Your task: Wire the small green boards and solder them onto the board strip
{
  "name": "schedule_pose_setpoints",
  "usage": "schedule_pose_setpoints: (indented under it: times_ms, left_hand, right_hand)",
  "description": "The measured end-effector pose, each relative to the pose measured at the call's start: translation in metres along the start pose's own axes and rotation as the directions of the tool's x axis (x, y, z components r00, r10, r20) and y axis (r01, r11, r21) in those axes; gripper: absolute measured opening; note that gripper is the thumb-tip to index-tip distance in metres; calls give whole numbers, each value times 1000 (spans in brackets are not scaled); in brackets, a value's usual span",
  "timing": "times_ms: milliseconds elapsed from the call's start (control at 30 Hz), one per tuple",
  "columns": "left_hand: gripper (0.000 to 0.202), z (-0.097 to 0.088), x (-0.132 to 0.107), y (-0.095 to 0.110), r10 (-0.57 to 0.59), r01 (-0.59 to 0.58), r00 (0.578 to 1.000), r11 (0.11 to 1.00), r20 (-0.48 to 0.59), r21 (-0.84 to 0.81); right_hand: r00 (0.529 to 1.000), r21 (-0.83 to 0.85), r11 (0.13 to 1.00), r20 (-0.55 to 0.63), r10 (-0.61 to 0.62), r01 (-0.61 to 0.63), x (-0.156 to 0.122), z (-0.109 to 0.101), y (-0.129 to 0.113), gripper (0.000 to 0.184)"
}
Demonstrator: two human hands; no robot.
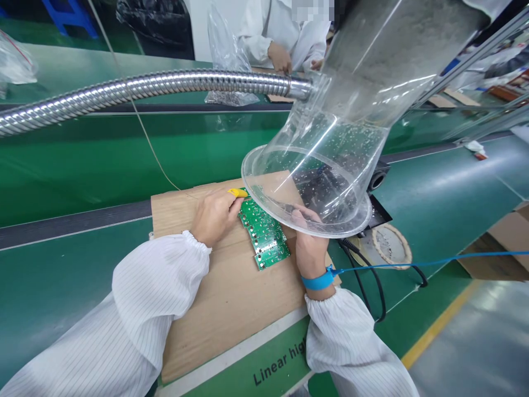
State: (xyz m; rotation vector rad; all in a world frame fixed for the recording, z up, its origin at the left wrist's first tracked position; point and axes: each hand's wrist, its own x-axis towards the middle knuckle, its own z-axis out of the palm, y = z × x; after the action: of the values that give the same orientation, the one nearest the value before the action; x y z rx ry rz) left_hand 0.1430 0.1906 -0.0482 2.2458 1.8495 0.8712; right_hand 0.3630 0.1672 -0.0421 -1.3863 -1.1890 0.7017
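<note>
The green, thin, oblong circuit board [266,237] appears to lie on the flat brown cardboard sheet [231,309], between the two hands, with its far part passing behind the rim of the clear plastic funnel-shaped hood [326,171]; it is probably light and stiff, but its small parts and solder points may be fragile, so it seems better to take it by the long bare edges and not to press or bend the middle; the left hand [215,218] is at the far left corner of the board, palm down, with fingers curled and narrow, next to a small yellow piece [237,193]; whether this piece is held or worn, one cannot tell; the right hand [312,251], with a blue wrist band [318,280], comes up beside the right edge, fingers bent and partly seen through the hood; what it holds, if anything, cannot be told; both forearms reach forward and inward.
</note>
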Motion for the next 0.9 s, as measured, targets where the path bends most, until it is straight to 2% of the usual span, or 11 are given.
schedule_pose_setpoints:
  times_ms: [400, 600, 900]
  left_hand:
    - [28, 6, 3, 1, 21, -23, 999, 998, -44, -61]
    - [28, 4, 3, 1, 48, -60, 991, 993, -122, -97]
    - [26, 8, 4, 0, 74, -82, 991, 994, -110, -70]
  right_hand:
    - [1000, 12, 1000, 2, -2, 2, 0, 0, 1, 31]
    - [1000, 22, 1000, -10, -2, 2, -1, 0, -3, 32]
    - [1000, -15, 1000, 16, -20, 21, 0, -1, -1, 32]
